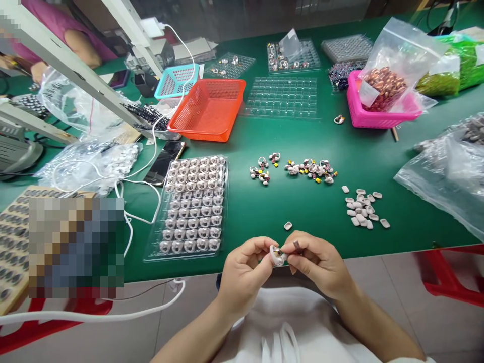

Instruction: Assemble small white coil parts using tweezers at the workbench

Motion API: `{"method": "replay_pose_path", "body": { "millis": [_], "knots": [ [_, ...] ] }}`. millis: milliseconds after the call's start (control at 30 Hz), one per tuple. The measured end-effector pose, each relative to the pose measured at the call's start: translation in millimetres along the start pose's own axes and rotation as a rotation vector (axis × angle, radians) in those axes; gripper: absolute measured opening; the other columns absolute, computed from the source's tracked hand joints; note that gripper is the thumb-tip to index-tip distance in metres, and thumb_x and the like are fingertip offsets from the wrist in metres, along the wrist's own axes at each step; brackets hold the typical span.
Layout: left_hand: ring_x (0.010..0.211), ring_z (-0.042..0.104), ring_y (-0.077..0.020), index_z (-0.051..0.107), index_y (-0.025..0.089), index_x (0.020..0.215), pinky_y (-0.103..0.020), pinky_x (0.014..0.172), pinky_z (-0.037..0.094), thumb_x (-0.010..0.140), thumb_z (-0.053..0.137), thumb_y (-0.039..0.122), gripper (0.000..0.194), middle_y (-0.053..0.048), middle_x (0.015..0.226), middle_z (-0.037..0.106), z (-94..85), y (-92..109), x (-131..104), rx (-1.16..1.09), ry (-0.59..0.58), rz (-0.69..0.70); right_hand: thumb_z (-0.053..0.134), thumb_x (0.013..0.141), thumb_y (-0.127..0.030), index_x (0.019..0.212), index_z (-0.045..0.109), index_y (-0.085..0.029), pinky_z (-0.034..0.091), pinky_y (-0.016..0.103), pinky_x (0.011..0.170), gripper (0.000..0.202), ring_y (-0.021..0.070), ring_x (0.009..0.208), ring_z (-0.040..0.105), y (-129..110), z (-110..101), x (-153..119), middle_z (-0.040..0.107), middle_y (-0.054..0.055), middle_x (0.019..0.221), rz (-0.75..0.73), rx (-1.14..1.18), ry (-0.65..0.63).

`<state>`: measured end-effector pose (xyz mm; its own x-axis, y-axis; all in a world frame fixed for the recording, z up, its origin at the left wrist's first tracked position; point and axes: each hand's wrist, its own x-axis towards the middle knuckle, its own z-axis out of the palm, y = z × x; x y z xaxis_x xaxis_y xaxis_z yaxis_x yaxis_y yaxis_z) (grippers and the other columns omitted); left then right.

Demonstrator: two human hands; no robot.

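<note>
**Desk inventory: small ring parts held at the near edge**

- Pixelated block (75, 247), 8 o'clock: contents cannot be made out; it covers part of a tan tray (15, 237) that is cut off by the left frame edge.
- White cable (124, 222), 9 o'clock: loops across the green desk (264, 212) and drops over its near edge.
- Clear blister tray (192, 206), 9 to 10 o'clock of the hands: rows filled with pale ring pieces; individual detail too small to read.
- Orange basket (209, 108), 11 o'clock: interior mostly hidden by its wall.
- Left hand (242, 272), 6 o'clock: fingers pinched on a white ring part (277, 256), held above the lap just off the desk edge.
- Right hand (317, 262), touching the left: thumb and forefinger pressed together on a small dark piece (296, 246) set against the ring part; the piece is mostly hidden by the fingertips.
- Loose assembled rings (308, 169), 12 o'clock, with yellow and dark bits attached.
- Pile of pale caps (361, 209), 1 o'clock; one stray cap (288, 225) lies just beyond the hands.
- Pink basket (378, 113), 1 to 2 o'clock, holding a clear bag of copper coils (383, 83).
- Plastic bags (449, 171), 3 o'clock: cut off by the right edge, contents unclear.
</note>
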<state>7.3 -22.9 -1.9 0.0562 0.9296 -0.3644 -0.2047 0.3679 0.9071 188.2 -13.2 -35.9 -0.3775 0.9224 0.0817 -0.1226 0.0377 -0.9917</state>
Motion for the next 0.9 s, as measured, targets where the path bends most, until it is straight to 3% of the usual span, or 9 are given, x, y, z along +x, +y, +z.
{"method": "replay_pose_path", "body": {
  "millis": [100, 300, 600, 900],
  "knots": [
    [0.073, 0.066, -0.0148, 0.076, 0.017, 0.086, -0.022, 0.069, 0.052, 0.082, 0.076, 0.028, 0.012, -0.004, 0.079, 0.073, -3.1, -3, -2, 0.090, -0.036, 0.048, 0.062, 0.095, -0.025, 0.104, 0.072, -0.023, 0.055, 0.024, 0.057, 0.014, 0.0120, 0.066, 0.062, 1, 1, 2, 0.063, 0.004, 0.089, 0.007, 0.062, 0.005],
    [0.074, 0.067, -0.0142, 0.075, 0.017, 0.090, -0.021, 0.070, 0.053, 0.086, 0.068, 0.020, 0.008, -0.003, 0.081, 0.073, -6.1, -4, -3, 0.202, -0.037, 0.137, 0.075, 0.086, -0.031, 0.091, 0.071, -0.019, 0.054, 0.021, 0.054, 0.013, 0.0109, 0.061, 0.059, 4, 6, 3, 0.065, 0.002, 0.077, 0.195, 0.249, 0.090],
    [0.073, 0.068, -0.0146, 0.075, 0.017, 0.092, -0.022, 0.068, 0.054, 0.085, 0.069, 0.016, 0.010, -0.004, 0.082, 0.071, -4.1, -9, -3, 0.293, 0.007, 0.266, 0.076, 0.085, -0.026, 0.088, 0.076, -0.020, 0.050, 0.020, 0.051, 0.007, 0.0108, 0.061, 0.058, 7, 8, 7, 0.064, 0.002, 0.078, 0.099, 0.327, 0.094],
    [0.075, 0.068, -0.0135, 0.076, 0.023, 0.103, -0.021, 0.068, 0.054, 0.081, 0.070, 0.001, 0.031, -0.002, 0.082, 0.073, -6.5, -13, -2, 0.383, -0.001, 0.544, 0.075, 0.086, -0.018, 0.090, 0.078, -0.022, 0.049, 0.021, 0.050, 0.007, 0.0114, 0.061, 0.059, 6, 9, 6, 0.067, 0.002, 0.075, 0.010, 0.275, 0.110]
  ]
}}
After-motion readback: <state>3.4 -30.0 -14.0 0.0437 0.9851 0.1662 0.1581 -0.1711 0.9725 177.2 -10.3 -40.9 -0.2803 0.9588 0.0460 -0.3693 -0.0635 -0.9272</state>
